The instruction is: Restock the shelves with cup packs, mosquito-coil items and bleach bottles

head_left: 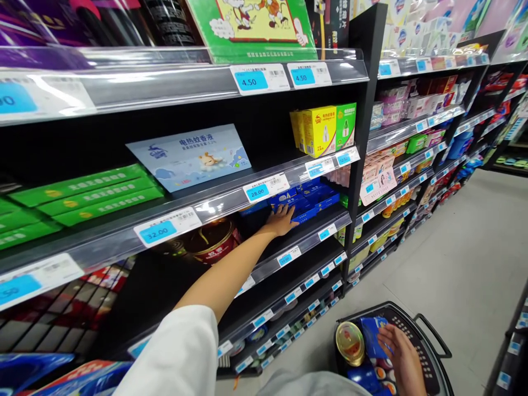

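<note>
My left hand (281,221) reaches into a lower shelf, its fingers spread against flat blue boxes (319,199). I cannot see a grip around any box. The white-sleeved left arm crosses in front of the shelves. At the lower right, my right hand (402,352) hovers over a black shopping basket (427,352), fingers stretched out and nothing visible in them. Inside the basket are a round gold-lidded container (350,342), a blue packet (371,334) and several small round-ended items (386,375).
Above the left hand, a shelf edge with price tags (264,190) juts out. That shelf holds green boxes (99,192), a pale blue box (193,157) and yellow boxes (320,132). A red-and-gold tin (214,242) stands left of the forearm. Grey floor (449,247) runs along the right.
</note>
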`<state>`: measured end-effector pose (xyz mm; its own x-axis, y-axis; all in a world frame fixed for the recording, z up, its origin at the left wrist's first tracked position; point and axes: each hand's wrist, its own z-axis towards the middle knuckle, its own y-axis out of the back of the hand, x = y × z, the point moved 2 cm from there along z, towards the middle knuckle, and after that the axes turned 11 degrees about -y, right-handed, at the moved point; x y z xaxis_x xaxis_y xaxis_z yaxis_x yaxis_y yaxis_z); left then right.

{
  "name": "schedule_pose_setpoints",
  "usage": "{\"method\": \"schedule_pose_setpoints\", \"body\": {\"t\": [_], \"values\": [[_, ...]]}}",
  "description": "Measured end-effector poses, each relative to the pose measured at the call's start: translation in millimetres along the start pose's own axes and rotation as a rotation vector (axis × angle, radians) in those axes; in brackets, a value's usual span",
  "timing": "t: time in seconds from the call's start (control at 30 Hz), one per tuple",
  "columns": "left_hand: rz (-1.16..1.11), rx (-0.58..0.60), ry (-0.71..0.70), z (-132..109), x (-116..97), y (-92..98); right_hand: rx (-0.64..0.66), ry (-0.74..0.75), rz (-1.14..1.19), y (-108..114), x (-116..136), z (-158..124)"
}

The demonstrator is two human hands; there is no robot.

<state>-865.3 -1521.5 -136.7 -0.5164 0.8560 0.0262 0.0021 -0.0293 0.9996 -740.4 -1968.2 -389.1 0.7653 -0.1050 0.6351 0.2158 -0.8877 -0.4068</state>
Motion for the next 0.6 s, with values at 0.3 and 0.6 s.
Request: {"method": "schedule_pose_setpoints", "body": {"t": [0.3,0.6], "values": [[0.055,-0.253,-0.311,-60,-48,-19.9,-0.059,-0.084,-0.124,14,-19,11],[0.070,-0.170,-0.723,-73,-45,-28.5,-0.185,-0.205,-0.361,34,-78,51]]}}
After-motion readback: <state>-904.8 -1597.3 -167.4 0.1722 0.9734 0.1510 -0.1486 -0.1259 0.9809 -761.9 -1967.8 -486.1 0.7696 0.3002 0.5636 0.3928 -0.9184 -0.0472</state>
